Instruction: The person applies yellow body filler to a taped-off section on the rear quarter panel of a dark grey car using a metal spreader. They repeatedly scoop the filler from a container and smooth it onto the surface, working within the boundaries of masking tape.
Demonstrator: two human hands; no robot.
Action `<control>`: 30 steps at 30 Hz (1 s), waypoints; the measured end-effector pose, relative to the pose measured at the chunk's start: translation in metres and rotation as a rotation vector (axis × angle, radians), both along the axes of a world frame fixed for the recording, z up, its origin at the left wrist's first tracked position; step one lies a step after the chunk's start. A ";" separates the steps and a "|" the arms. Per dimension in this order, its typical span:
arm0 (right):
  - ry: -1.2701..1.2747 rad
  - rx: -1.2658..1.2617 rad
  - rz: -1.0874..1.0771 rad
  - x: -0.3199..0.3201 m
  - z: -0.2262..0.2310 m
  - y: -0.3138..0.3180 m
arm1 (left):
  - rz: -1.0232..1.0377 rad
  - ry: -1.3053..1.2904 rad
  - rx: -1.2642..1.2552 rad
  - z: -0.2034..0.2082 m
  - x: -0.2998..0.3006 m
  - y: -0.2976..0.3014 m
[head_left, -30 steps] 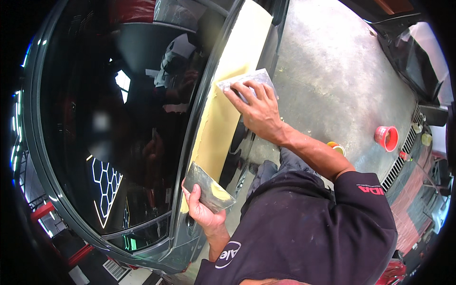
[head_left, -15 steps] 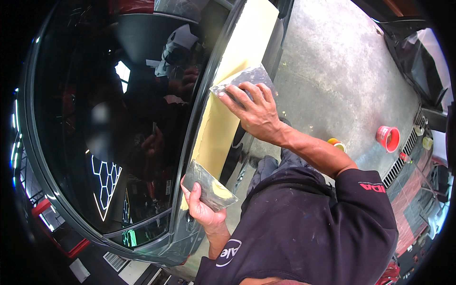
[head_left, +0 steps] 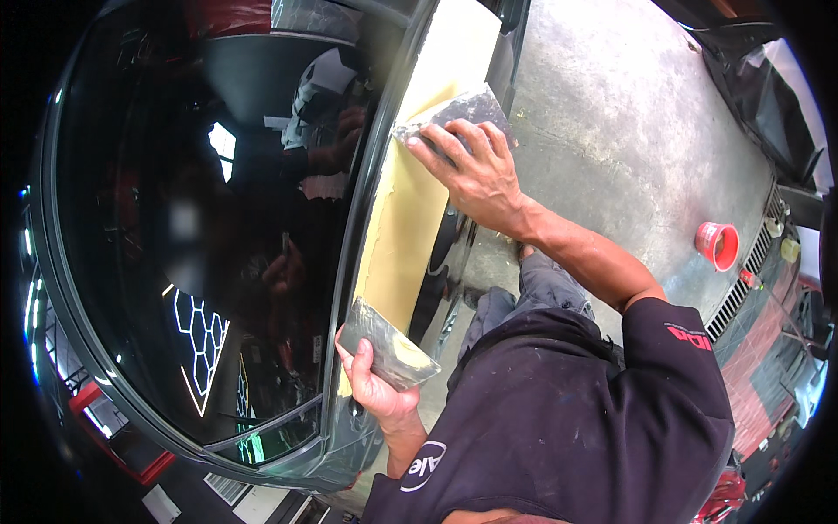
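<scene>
Yellow body filler (head_left: 406, 231) coats a long strip of car panel beside the dark glass (head_left: 253, 166). My right hand (head_left: 476, 179) grips a flat metal filler spreader (head_left: 469, 105), its fingers spread over the blade. That spreader lies across the strip, with filler showing both above and below it. Lower down, my left hand (head_left: 380, 390) holds a second flat spreader (head_left: 384, 343), thumb on top and the other fingers mostly hidden underneath. A dab of yellow filler sits near this blade's right corner. It overlaps the lower end of the coated strip.
A red bucket (head_left: 717, 245) stands on the concrete floor (head_left: 611, 113) to the right, near a slotted drain grate (head_left: 727, 307). Black sheeting (head_left: 755, 113) hangs at the upper right. My legs (head_left: 524, 301) are close to the car's side.
My right hand and its spreader have moved up along the strip, baring more smoothed filler below. The left hand stays almost in place. A small yellow container on the floor has gone out of sight.
</scene>
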State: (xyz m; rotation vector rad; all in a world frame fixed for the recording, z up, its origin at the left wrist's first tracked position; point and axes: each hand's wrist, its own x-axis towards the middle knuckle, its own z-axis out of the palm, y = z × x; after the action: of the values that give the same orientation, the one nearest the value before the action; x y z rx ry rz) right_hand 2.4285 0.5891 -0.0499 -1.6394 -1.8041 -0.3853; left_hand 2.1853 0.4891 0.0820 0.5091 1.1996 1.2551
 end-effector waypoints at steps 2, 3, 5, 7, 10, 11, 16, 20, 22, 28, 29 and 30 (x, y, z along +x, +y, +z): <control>-0.007 -0.015 -0.019 0.006 0.001 0.004 | -0.005 0.011 -0.004 0.000 -0.001 0.000; 0.006 -0.011 -0.037 0.007 0.000 0.006 | -0.010 0.017 -0.001 0.000 -0.001 0.001; 0.016 -0.016 -0.057 0.011 -0.001 0.012 | -0.013 0.028 0.006 -0.001 -0.002 0.000; 0.019 -0.011 -0.074 0.016 -0.002 0.017 | -0.014 0.036 0.008 -0.001 -0.002 0.000; -0.011 -0.040 -0.091 0.028 -0.006 0.024 | -0.016 0.059 0.004 0.000 0.002 0.002; -0.017 -0.041 -0.103 0.031 -0.008 0.027 | -0.014 0.070 0.002 0.000 0.003 0.002; -0.036 -0.023 -0.156 0.038 -0.013 0.041 | -0.029 0.075 0.012 -0.002 -0.002 0.005; -0.010 0.008 -0.180 0.046 -0.011 0.050 | -0.039 0.069 0.014 -0.002 0.002 0.007; 0.043 0.027 -0.183 0.049 -0.009 0.054 | -0.052 0.064 0.015 -0.002 0.002 0.007; -0.025 0.025 -0.219 0.061 -0.012 0.065 | -0.046 0.073 0.014 -0.001 0.007 0.007; -0.024 0.025 -0.227 0.063 -0.012 0.067 | -0.045 0.072 0.014 -0.001 0.008 0.008; -0.024 0.024 -0.235 0.066 -0.012 0.069 | -0.072 0.079 0.015 -0.003 0.006 0.008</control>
State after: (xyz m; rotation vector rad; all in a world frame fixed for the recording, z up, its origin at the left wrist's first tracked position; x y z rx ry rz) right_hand 2.4942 0.6578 -0.0619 -1.8433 -1.6207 -0.5303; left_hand 2.1912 0.4966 0.0793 0.6123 1.2277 1.1931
